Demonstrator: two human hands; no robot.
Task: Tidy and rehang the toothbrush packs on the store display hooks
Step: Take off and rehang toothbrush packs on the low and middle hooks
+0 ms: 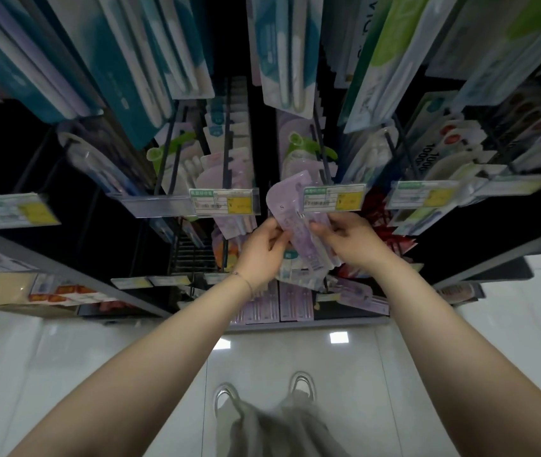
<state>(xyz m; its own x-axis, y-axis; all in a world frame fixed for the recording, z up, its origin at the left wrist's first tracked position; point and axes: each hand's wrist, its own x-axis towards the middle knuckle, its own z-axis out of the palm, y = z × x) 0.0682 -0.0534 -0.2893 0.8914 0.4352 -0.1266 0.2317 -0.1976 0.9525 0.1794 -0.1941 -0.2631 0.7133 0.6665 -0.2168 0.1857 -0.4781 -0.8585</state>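
Note:
Both my hands hold a lilac toothbrush pack [290, 211] in front of the display. My left hand [262, 249] pinches its left edge and my right hand [349, 240] grips its right side, with more lilac packs bunched under the fingers. The pack's rounded top sits just left of a price tag [333, 197] at the tip of a dark hook [321, 153]. Similar lilac packs [229, 166] hang on the hook to the left, behind another price tag [221, 201].
Rows of teal, white and green toothbrush packs [124, 61] hang overhead on hooks. Red packs [381, 219] hang at right. More lilac packs [282, 305] stand on the low shelf. White tiled floor [97, 374] and my shoes lie below.

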